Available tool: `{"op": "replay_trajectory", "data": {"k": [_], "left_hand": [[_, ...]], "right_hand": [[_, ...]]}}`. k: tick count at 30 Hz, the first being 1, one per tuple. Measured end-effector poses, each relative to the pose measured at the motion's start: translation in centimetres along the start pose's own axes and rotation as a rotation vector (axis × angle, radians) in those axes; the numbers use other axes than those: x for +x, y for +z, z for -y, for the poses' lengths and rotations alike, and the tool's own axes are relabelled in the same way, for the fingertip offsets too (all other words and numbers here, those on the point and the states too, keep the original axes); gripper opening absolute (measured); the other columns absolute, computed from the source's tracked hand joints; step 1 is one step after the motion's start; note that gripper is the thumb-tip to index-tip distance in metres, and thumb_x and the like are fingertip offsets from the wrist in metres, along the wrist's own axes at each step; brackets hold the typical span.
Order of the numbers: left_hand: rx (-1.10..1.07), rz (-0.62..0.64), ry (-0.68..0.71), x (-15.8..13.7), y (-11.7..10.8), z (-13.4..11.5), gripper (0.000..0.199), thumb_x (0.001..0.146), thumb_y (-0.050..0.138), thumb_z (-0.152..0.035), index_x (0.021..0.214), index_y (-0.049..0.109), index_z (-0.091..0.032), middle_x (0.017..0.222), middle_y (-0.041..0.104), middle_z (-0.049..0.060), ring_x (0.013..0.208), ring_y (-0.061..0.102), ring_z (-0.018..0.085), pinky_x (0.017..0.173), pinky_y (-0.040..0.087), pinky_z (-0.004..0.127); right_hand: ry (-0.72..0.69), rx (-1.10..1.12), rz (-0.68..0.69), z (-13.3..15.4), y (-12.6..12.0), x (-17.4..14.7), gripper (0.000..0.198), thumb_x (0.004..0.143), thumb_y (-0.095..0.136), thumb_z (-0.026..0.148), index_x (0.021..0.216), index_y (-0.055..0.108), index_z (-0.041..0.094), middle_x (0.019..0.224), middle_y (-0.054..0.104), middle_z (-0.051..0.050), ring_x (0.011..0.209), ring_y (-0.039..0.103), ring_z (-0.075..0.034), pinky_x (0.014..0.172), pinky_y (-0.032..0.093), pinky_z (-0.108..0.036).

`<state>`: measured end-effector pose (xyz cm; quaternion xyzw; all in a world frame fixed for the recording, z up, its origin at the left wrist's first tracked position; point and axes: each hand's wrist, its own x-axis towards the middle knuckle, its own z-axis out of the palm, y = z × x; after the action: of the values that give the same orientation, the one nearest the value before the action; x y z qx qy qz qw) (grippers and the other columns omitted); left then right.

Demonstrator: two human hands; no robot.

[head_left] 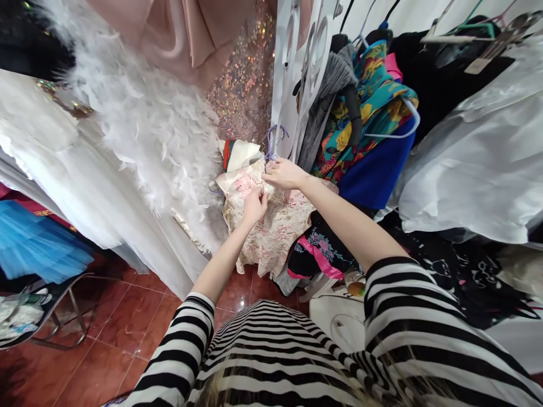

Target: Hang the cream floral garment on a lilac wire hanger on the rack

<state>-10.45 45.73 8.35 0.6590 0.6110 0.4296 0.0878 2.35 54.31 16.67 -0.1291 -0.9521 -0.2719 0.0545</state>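
Gripping a cream floral brocade garment (271, 226) at its top edge with left hand (254, 206) and right hand (283, 173), both pinched closed, white feather trim (148, 124) hanging just left.

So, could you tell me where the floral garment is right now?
In the head view the floral garment hangs at centre, gripped at its top by both the left hand and the right hand, between the feather garment and the blue dress.
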Motion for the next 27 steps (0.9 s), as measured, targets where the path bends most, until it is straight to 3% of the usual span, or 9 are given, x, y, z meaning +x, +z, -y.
{"op": "replay_trajectory", "data": {"k": [8,15,27], "left_hand": [[0.012,-0.01,-0.033,0.7,-0.8,-0.7,0.029,0.085,0.054,-0.018,0.064,0.035,-0.024,0.064,0.053,0.0,0.064,0.053,0.017,0.064,0.04,0.03],[-0.034,-0.031,-0.02,2.0,-0.4,-0.9,0.023,0.087,0.054,-0.017,0.07,0.04,-0.023,0.071,0.057,0.001,0.071,0.055,0.017,0.071,0.043,0.029],[-0.006,0.003,-0.03,1.4,0.6,-0.3,0.019,0.088,0.054,-0.022,0.075,0.041,-0.024,0.078,0.058,0.002,0.078,0.056,0.018,0.072,0.042,0.03]], "right_hand": [[0.031,0.034,-0.103,-0.5,0.4,-0.4,0.028,0.093,0.038,0.013,0.1,0.065,0.016,0.086,0.07,-0.012,0.085,0.056,-0.023,0.075,0.032,-0.035],[-0.032,0.105,-0.194,0.1,2.6,-1.6,0.024,0.095,0.039,0.017,0.103,0.062,0.018,0.097,0.067,-0.012,0.099,0.053,-0.024,0.089,0.035,-0.039],[-0.141,0.128,-0.139,-0.7,2.9,-0.8,0.017,0.088,0.046,0.021,0.093,0.062,0.018,0.089,0.067,-0.011,0.099,0.052,-0.029,0.098,0.03,-0.049]]}}
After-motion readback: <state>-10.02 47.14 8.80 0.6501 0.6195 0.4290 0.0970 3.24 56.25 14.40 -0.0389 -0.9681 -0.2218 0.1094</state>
